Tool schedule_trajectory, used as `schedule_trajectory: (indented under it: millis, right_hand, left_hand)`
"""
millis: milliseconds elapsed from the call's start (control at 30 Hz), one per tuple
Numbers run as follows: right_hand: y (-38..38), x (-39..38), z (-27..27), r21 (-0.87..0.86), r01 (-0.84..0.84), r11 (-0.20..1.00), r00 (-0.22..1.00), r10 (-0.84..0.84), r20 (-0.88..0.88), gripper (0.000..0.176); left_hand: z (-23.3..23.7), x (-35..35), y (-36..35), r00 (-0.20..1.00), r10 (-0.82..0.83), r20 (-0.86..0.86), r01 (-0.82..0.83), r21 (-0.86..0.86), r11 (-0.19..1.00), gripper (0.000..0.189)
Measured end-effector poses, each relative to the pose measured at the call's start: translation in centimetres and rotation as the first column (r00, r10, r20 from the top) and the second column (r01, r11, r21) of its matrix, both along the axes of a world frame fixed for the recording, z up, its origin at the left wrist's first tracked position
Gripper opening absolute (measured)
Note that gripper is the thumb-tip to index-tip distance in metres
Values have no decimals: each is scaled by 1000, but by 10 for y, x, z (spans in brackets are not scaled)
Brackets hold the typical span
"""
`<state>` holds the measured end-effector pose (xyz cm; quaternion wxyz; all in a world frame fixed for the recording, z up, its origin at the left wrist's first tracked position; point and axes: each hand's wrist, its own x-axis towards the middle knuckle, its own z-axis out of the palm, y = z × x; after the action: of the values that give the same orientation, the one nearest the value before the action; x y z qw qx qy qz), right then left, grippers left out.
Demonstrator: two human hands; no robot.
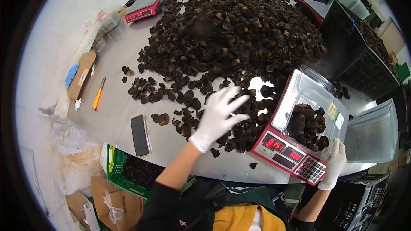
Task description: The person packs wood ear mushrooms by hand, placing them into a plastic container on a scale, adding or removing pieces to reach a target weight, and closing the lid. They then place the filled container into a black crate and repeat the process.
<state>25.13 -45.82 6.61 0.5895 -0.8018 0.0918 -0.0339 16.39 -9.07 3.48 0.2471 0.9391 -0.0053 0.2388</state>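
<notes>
My left hand (220,117), in a white glove, hovers over or touches loose dark mushroom pieces (188,98) on the metal table; its fingers are spread and nothing shows in them. On the right, my gloved right hand (336,164) is at the front right corner of a clear plastic box (338,124). Its fingers are pressed together at the box edge. Dark pieces lie in the box, which rests on a red scale (295,156) with a lit display reading 0151. The box's clear lid stands open at the back.
A large heap of dark pieces (239,30) covers the back of the metal table (115,119). A phone (139,135), an orange cutter (99,95) and cardboard (82,75) lie left. Stacked clear boxes (372,132) stand right; a second scale (143,10) sits back left.
</notes>
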Motion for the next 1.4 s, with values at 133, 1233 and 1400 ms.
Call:
schedule_trajectory:
  millis: [133,1233,1400]
  right_hand:
    - [10,-13,13,-168,102,981,946,-43,322,25]
    - [364,-29,-124,-603,-726,331,396,918,28,10]
    - [371,-31,-114,-359,-770,527,519,845,126,12]
  left_hand:
    - [-44,-75,30,953,162,-257,-99,243,965,55]
    - [-55,-49,134,931,59,-360,-142,-208,968,61]
    - [-44,-35,113,961,75,-265,-180,-398,899,43]
